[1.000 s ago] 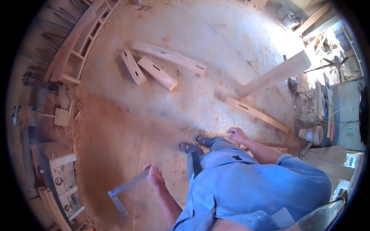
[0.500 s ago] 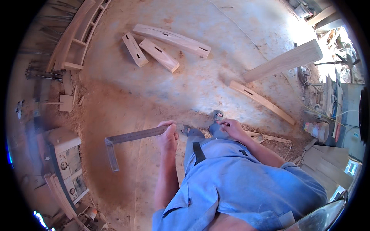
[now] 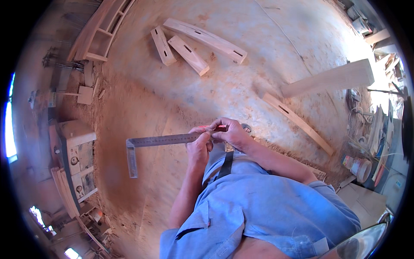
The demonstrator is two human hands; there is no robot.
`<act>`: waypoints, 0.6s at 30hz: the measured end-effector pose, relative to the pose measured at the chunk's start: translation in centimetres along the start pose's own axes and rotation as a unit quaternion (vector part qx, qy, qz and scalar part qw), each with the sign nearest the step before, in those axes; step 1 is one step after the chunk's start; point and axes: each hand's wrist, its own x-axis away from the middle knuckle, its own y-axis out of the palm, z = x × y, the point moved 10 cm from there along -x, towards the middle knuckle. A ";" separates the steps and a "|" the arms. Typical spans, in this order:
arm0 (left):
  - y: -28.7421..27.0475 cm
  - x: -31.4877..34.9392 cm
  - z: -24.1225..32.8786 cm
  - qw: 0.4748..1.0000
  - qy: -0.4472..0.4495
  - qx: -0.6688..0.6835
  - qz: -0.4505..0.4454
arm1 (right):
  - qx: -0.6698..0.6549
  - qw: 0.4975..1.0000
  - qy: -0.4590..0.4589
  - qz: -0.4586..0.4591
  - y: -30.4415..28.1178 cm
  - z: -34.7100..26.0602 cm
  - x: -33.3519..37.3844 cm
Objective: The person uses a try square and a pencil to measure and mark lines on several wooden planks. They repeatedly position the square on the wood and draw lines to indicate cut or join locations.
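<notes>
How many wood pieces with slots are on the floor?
4: long beam at top, leftmost short block, second short block beside it, and narrow beam at right. The thick plank may hide slots.

Slotted timbers [image 3: 188, 56], a metal square [image 3: 166, 139] and a sawdust-strewn floor [image 3: 129, 112] mark this as a woodworking workshop.

Lettering: none is legible | metal square [image 3: 164, 140], left: fine marks run along its blade, too small to read | bucket [image 3: 365, 171], right: coloured patch, unreadable
</notes>
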 end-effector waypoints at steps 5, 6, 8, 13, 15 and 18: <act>0.4 -2.7 1.2 1.000 -0.007 -0.011 -0.026 | -0.024 0.999 0.022 0.032 -0.2 -0.1 -2.9; 0.6 -3.5 1.7 0.999 -0.006 -0.006 -0.036 | -0.035 0.998 0.021 0.040 -0.1 -0.4 -3.7; 0.7 -5.5 2.7 0.998 -0.013 0.010 -0.063 | -0.059 0.996 0.019 0.059 -0.2 -1.1 -5.3; -0.8 -11.2 3.2 0.990 -0.069 0.083 -0.088 | -0.063 0.984 0.007 0.168 -3.1 -2.6 -8.0; -1.6 -13.4 3.6 0.985 -0.088 0.111 -0.098 | -0.072 0.978 0.011 0.198 -3.8 -2.6 -8.7; -2.0 -16.2 4.2 0.984 -0.116 0.112 -0.074 | -0.083 0.967 0.013 0.241 -4.2 -2.4 -10.4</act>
